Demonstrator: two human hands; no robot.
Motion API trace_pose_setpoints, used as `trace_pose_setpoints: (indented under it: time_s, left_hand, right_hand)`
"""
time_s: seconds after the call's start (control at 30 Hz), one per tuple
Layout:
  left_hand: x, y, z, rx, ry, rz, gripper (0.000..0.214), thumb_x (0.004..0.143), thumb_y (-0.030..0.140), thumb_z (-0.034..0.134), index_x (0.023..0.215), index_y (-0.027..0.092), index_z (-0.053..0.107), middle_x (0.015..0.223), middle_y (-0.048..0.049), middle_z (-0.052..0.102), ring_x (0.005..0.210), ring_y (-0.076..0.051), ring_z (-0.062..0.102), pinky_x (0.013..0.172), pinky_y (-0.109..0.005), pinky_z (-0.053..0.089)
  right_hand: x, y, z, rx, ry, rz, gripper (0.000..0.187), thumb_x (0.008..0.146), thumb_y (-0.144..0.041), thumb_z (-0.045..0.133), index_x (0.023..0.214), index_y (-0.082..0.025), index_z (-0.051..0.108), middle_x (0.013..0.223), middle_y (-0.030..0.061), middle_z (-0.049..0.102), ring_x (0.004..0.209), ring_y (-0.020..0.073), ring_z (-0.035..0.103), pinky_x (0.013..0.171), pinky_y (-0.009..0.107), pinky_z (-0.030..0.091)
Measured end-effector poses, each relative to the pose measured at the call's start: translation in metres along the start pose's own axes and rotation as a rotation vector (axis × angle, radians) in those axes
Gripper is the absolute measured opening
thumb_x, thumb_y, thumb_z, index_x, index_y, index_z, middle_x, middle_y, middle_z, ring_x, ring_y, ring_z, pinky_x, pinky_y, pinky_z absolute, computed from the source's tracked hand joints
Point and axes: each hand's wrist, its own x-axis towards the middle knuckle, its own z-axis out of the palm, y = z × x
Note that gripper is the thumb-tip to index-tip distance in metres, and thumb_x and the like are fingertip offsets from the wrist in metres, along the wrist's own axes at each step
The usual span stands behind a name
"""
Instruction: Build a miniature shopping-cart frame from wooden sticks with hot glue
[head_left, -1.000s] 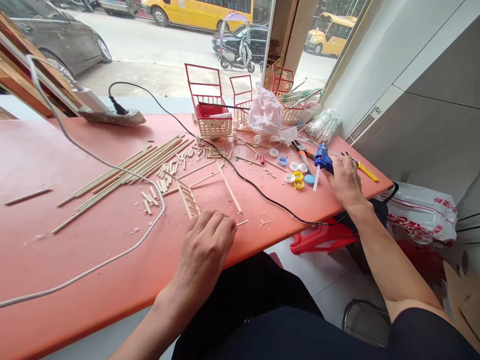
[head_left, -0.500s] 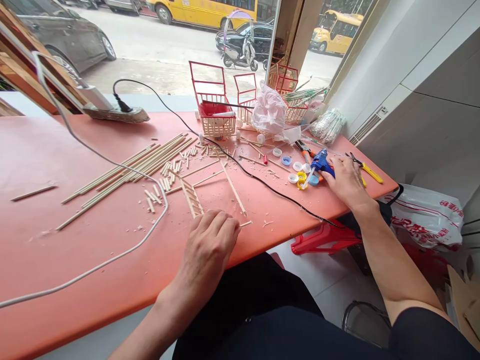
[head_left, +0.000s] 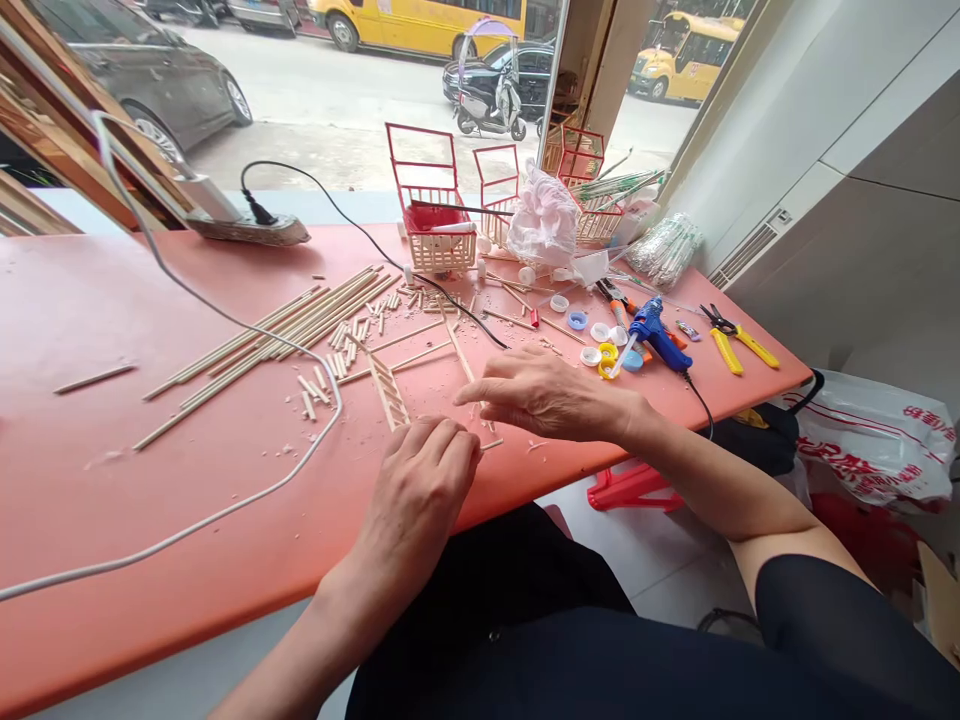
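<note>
My left hand [head_left: 431, 475] is closed, its curled fingers over the near end of a ladder-like wooden stick frame [head_left: 385, 388]. The frame's near end is hidden beneath them. A short stick [head_left: 492, 444] pokes out to the right of those fingers. My right hand [head_left: 555, 395] hovers just beside it, fingers stretched leftward and apart, above a long thin stick [head_left: 459, 350]; nothing shows in its grasp. A blue glue gun [head_left: 654, 332] lies on the table beyond my right hand, its clear nozzle end among bottle caps [head_left: 607, 362].
Long sticks [head_left: 277, 335] and short cut pieces [head_left: 309, 385] lie left on the pink table [head_left: 187, 500]. A white cable [head_left: 225, 505] crosses there. Small stick carts [head_left: 442, 245] and a crumpled plastic bag [head_left: 544, 220] stand behind. Yellow-handled pliers [head_left: 739, 340] lie right.
My right hand has let go of the glue gun and moved left, close to my left hand. The glue gun stays lying on the table. My left hand keeps its place.
</note>
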Motion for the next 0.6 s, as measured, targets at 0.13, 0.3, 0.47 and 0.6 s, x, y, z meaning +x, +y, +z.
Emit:
trace_pose_setpoints:
  time_s: [0.13, 0.3, 0.47, 0.6]
  left_hand:
    - [0.001, 0.000, 0.000, 0.025, -0.015, 0.000, 0.023, 0.100, 0.011, 0.056, 0.079, 0.015, 0.063, 0.077, -0.0065, 0.063, 0.081, -0.025, 0.059, 0.075, -0.037, 0.044]
    - [0.004, 0.002, 0.000, 0.084, -0.047, -0.004, 0.025, 0.100, 0.010, 0.054, 0.077, 0.016, 0.061, 0.077, -0.0070, 0.064, 0.079, -0.025, 0.058, 0.074, -0.037, 0.044]
    - [0.007, 0.004, 0.001, 0.154, -0.077, -0.003, 0.026, 0.097, 0.007, 0.055, 0.075, 0.017, 0.061, 0.075, -0.0067, 0.064, 0.078, -0.026, 0.058, 0.073, -0.037, 0.043]
    - [0.009, 0.005, 0.000, 0.201, -0.130, 0.005, 0.025, 0.093, 0.003, 0.056, 0.074, 0.017, 0.062, 0.076, -0.0074, 0.065, 0.078, -0.027, 0.059, 0.072, -0.037, 0.044]
  right_hand:
    - [0.005, 0.007, 0.006, -0.094, -0.038, -0.027, 0.048, 0.112, -0.045, 0.031, 0.101, -0.016, 0.068, 0.094, 0.0080, 0.065, 0.086, 0.0194, 0.054, 0.082, 0.033, 0.036]
    - [-0.003, 0.015, 0.010, 0.007, 0.039, 0.022, 0.053, 0.111, -0.049, 0.028, 0.091, -0.017, 0.065, 0.086, 0.0058, 0.059, 0.078, 0.0176, 0.050, 0.077, 0.030, 0.036]
    - [-0.005, 0.016, 0.016, 0.144, 0.112, 0.058, 0.049, 0.110, -0.048, 0.033, 0.087, -0.017, 0.062, 0.082, 0.0033, 0.054, 0.074, 0.0158, 0.047, 0.071, 0.028, 0.035]
    - [-0.003, 0.013, 0.019, 0.199, 0.175, 0.083, 0.045, 0.110, -0.046, 0.037, 0.082, -0.018, 0.058, 0.077, 0.0005, 0.049, 0.069, 0.0142, 0.043, 0.067, 0.027, 0.032]
